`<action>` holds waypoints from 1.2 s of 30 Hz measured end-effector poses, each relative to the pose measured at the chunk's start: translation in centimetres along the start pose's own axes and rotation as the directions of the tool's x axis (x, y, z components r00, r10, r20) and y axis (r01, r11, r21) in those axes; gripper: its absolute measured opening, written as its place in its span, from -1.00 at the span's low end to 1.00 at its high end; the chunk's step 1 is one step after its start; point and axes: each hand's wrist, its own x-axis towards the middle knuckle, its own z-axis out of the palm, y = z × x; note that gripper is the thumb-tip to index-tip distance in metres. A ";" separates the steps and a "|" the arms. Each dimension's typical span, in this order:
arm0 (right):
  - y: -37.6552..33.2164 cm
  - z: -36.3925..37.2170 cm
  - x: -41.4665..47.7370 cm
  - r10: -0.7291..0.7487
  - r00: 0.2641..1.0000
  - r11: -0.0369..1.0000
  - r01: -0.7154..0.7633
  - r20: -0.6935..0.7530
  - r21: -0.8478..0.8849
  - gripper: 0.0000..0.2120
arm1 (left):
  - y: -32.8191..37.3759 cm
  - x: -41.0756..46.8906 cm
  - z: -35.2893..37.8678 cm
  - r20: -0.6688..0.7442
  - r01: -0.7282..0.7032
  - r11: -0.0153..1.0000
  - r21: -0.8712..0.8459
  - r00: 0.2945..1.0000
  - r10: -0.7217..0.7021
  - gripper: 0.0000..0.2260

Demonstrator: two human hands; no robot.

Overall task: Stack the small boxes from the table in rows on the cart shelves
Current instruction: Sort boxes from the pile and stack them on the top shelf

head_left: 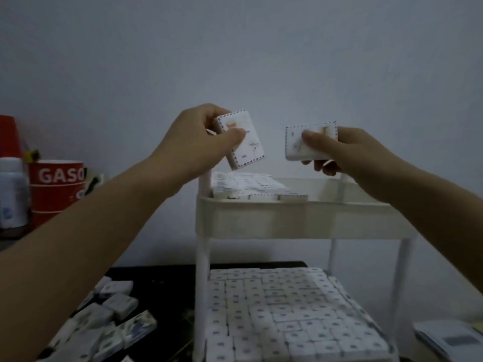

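My left hand (201, 141) pinches a small white box (247, 145) with a striped border, tilted above the left end of the cart's top shelf (300, 218). My right hand (347, 155) grips a second small box (295, 142), held level above the middle of that shelf. Rows of small boxes (248, 188) fill the left part of the top shelf. The lower shelf (287, 314) is packed with several rows of boxes. Loose boxes (104, 317) lie in a heap on the dark table at lower left.
A red cup (56, 184) and a white bottle (11, 194) stand at the left, near my left forearm. White cart posts (202, 278) rise at the corners. Papers (449, 338) lie at the lower right. A plain wall is behind the cart.
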 end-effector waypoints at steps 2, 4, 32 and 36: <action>1.9 -1.2 1.7 0.089 0.996 0.996 -0.088 0.032 -0.024 -0.60 | 0.2 1.4 1.2 0.027 0.012 0.999 0.040 1.000 -0.013 -0.84; 3.7 -1.9 3.4 0.241 0.966 0.970 -0.238 0.089 -0.044 -0.49 | 0.2 2.6 2.4 0.053 0.029 0.997 0.073 0.998 -0.033 -0.84; 9.7 -2.9 5.6 0.392 0.711 0.841 -0.534 0.584 0.085 -0.53 | -2.3 8.6 10.1 0.073 0.139 0.978 0.153 0.986 -0.151 -0.86; 9.2 -3.3 4.9 0.273 0.761 0.833 -0.493 0.589 0.250 -0.52 | -2.0 8.8 10.4 0.096 0.159 0.977 0.141 0.980 -0.173 -0.85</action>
